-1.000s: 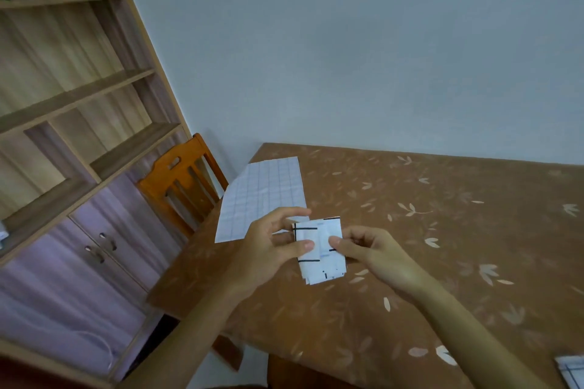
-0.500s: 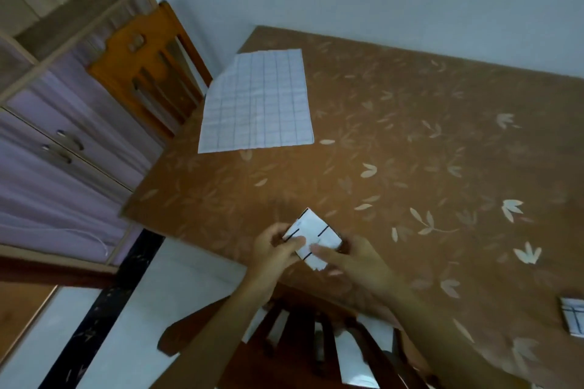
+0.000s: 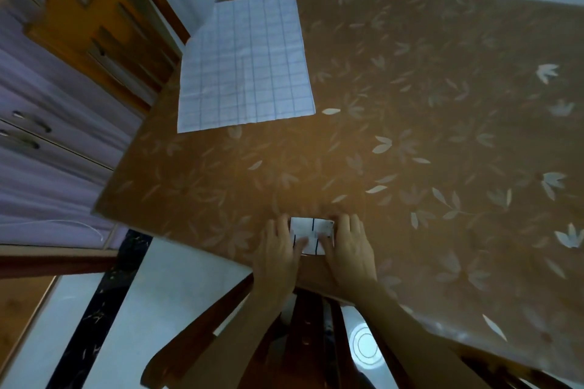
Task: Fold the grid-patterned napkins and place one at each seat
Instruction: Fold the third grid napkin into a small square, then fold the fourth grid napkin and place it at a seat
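Note:
A small folded white napkin (image 3: 311, 230) with dark grid lines lies flat on the brown leaf-patterned table (image 3: 410, 151), close to the near edge above a dark wooden chair (image 3: 303, 325). My left hand (image 3: 279, 251) lies on its left side and my right hand (image 3: 347, 246) on its right, with both thumbs pressing down on the napkin. A large unfolded grid-patterned napkin (image 3: 246, 66) lies flat at the far left corner of the table, partly over the edge.
An orange wooden chair (image 3: 104, 16) stands at the table's left end. Purple cabinet doors (image 3: 41, 148) line the left wall. Pale floor (image 3: 177, 290) shows beneath the near table edge.
Both hands carried the folded napkin from mid-air down onto the table's near edge and now press it flat. The view tilted downward.

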`<state>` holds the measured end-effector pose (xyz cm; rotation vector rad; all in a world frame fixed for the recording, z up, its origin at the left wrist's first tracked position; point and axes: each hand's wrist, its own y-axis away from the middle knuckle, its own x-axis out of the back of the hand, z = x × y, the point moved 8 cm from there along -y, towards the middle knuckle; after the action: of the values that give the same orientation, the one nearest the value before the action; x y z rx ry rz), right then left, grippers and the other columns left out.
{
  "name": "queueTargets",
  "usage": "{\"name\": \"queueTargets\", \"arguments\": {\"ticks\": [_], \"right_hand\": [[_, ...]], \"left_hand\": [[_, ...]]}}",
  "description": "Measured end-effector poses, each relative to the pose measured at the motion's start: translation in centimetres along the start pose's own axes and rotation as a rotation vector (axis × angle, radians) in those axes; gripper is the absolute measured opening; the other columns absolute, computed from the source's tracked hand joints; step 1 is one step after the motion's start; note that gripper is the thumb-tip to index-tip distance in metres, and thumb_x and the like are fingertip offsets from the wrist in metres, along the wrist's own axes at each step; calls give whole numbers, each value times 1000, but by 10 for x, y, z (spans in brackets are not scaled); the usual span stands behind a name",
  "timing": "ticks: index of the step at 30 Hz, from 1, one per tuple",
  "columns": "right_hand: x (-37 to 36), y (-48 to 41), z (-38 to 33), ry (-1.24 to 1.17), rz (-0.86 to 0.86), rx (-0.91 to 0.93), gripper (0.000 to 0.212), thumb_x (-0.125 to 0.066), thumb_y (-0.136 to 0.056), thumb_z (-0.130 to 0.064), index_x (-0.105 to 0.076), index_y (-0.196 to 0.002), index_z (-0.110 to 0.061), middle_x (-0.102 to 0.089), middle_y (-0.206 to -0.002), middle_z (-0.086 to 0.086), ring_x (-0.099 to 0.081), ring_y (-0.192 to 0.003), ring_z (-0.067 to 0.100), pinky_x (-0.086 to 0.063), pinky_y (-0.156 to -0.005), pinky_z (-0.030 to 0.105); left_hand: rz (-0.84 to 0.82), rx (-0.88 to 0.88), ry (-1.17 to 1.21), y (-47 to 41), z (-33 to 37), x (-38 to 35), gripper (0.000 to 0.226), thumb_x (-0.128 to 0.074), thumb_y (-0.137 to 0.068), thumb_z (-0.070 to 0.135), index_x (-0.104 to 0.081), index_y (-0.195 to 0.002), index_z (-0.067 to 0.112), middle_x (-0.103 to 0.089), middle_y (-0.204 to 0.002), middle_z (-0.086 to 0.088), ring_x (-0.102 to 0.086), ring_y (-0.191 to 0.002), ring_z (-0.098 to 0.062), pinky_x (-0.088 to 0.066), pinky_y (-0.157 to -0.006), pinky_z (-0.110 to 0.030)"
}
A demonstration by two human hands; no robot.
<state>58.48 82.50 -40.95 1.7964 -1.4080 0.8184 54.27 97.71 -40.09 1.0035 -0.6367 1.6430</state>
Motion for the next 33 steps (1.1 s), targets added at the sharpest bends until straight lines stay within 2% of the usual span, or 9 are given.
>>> {"name": "queueTargets", "arguments": {"ticks": [2, 4, 7, 10, 17, 24, 27, 30, 33], "right_hand": [[13, 3, -14, 46, 147, 165, 18, -60, -93, -20, -61, -106, -7, -59, -107, 11, -58, -90, 31, -53, -73, 42], [18, 14, -30, 17, 163, 307, 40, -38, -103, -34, -65, -110, -6, -63, -119, 14, -59, -103, 31, -48, -83, 39], [-3, 29, -44, 136, -25, 430, 52, -33, -101, -36, -55, -137, -6, -52, -147, 13, -48, -137, 27, -38, -107, 38], [-30, 34, -22, 329, -229, 362, 64, -16, -106, -46, -38, -151, -5, -34, -160, 13, -32, -149, 28, -25, -116, 43], [-39, 32, -2, 480, -334, 367, 84, -25, -97, -66, -30, -154, -5, -24, -164, 11, -24, -151, 26, -21, -116, 50], [-17, 29, 4, 442, -375, 289, 83, -6, -101, -61, -45, -146, -4, -31, -157, 13, -44, -141, 31, -33, -113, 50], [2, 26, -18, 315, -369, 303, 84, -25, -91, -65, -28, -156, -11, -8, -166, 6, -21, -152, 27, -26, -121, 46], [38, 24, -52, 115, -220, 276, 74, -55, -89, -39, -29, -155, -19, -24, -164, -4, -30, -146, 22, -32, -113, 39], [55, 26, -78, 58, -168, 283, 60, -52, -84, -3, -50, -143, -11, -50, -149, 6, -47, -133, 28, -38, -106, 38]], "left_hand": [[128, -176, -171, 2, 8, 0, 31, -66, -90, 41, -64, -101, 12, -61, -94, -5, -58, -82, -17, -52, -62, -27], [158, -355, -293, 5, 10, -13, 20, -73, -89, 29, -68, -98, 12, -65, -99, -7, -62, -88, -21, -55, -72, -31], [61, -515, -282, 7, 9, -33, 31, -65, -94, 26, -66, -120, 9, -68, -122, -9, -65, -114, -24, -53, -98, -35], [50, -575, -276, 11, 9, -31, 33, -56, -100, 25, -69, -122, 4, -68, -126, -13, -64, -119, -28, -55, -95, -38], [-265, -491, -474, 26, -12, -32, 67, -24, -103, 49, -13, -159, 15, -12, -167, -10, -16, -154, -28, -21, -123, -47], [-401, -310, -449, 35, -13, -11, 65, -21, -102, 48, -14, -158, 16, -14, -167, -7, -19, -153, -27, -36, -115, -51], [-460, -220, -385, 43, -5, 8, 62, -26, -106, 43, -6, -160, 18, -4, -169, -5, -5, -155, -24, -19, -124, -46], [-366, -217, -248, 42, 8, 38, 56, -38, -105, 34, -21, -157, 20, -26, -163, -3, -25, -150, -21, -22, -123, -38], [-312, -192, -120, 41, 14, 67, 48, -46, -102, 25, -38, -149, 20, -47, -147, 3, -42, -137, -16, -29, -115, -28]]}}
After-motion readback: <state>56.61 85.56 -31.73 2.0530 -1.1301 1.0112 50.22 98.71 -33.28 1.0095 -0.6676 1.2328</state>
